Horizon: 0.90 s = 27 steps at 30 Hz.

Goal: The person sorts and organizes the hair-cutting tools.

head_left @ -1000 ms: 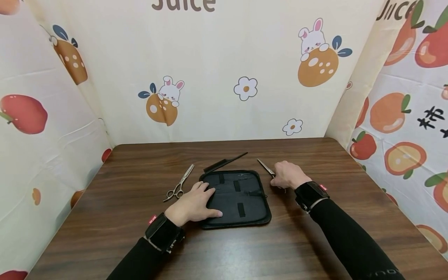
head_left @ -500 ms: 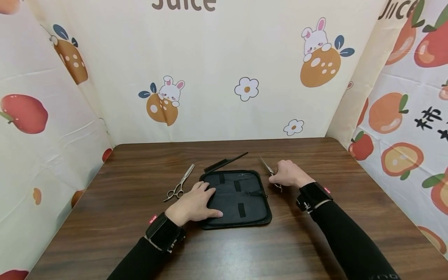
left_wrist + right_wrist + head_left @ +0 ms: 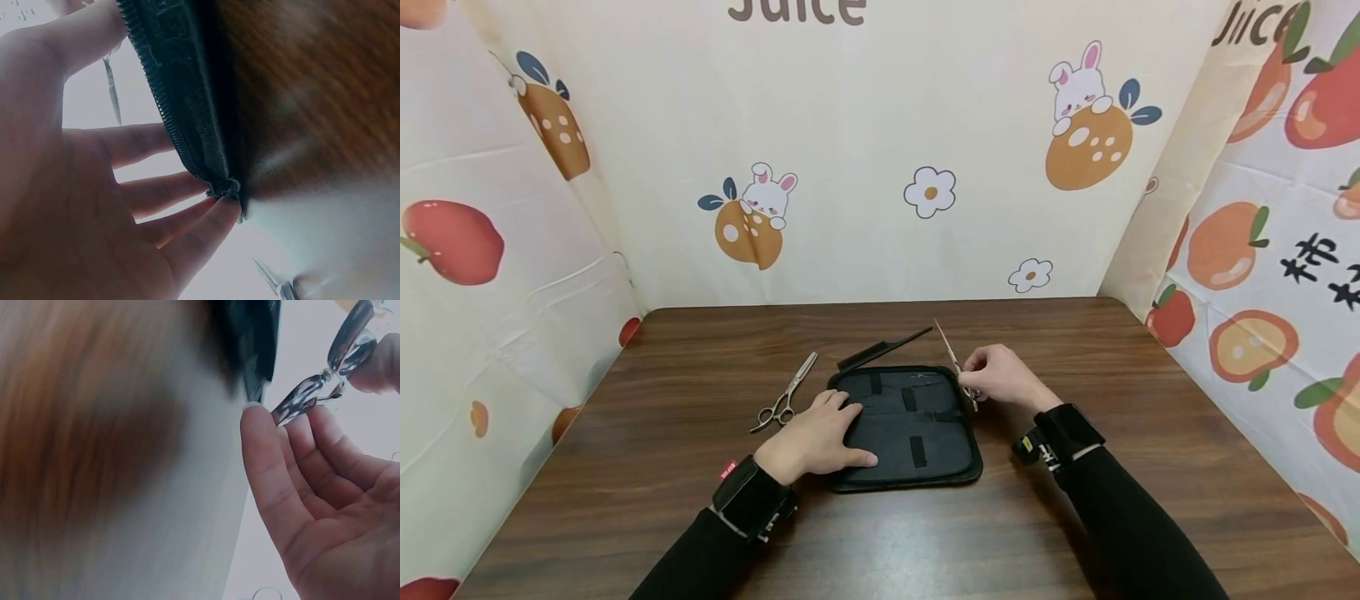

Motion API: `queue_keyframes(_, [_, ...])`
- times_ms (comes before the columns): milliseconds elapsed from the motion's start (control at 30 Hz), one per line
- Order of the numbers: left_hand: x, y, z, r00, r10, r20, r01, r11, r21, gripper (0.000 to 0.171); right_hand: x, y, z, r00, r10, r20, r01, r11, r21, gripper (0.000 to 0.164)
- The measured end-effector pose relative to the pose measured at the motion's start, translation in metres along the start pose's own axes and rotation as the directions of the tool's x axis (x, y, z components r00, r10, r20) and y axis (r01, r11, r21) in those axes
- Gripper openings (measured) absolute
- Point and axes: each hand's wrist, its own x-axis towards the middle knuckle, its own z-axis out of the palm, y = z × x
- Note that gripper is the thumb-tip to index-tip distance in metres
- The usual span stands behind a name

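One black case with dark straps inside lies touching the wide-spread left grip, just beside the right grip, which pinches scissors.

We see the counter blurred in the right wrist view; the left wrist view crops the zippered case.

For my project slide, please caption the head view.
Left hand on a black case, right hand holding scissors near its edge; comb lying beyond.
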Motion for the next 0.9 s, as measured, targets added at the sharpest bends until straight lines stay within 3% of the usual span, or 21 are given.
queue_keyframes(500, [0.002, 0.003, -0.001, 1.000, -0.004, 0.005, 0.004, 1.000, 0.022, 0.082, -0.009, -0.027, 0.023, 0.985, -0.169, 0.046, 0.154, 0.960, 0.234, 0.011])
queue_keyframes(900, [0.004, 0.003, -0.002, 1.000, -0.012, 0.013, 0.012, 1.000, 0.022, 0.082, -0.014, -0.033, 0.032, 0.975, -0.199, 0.103, 0.149, 0.917, 0.370, 0.014])
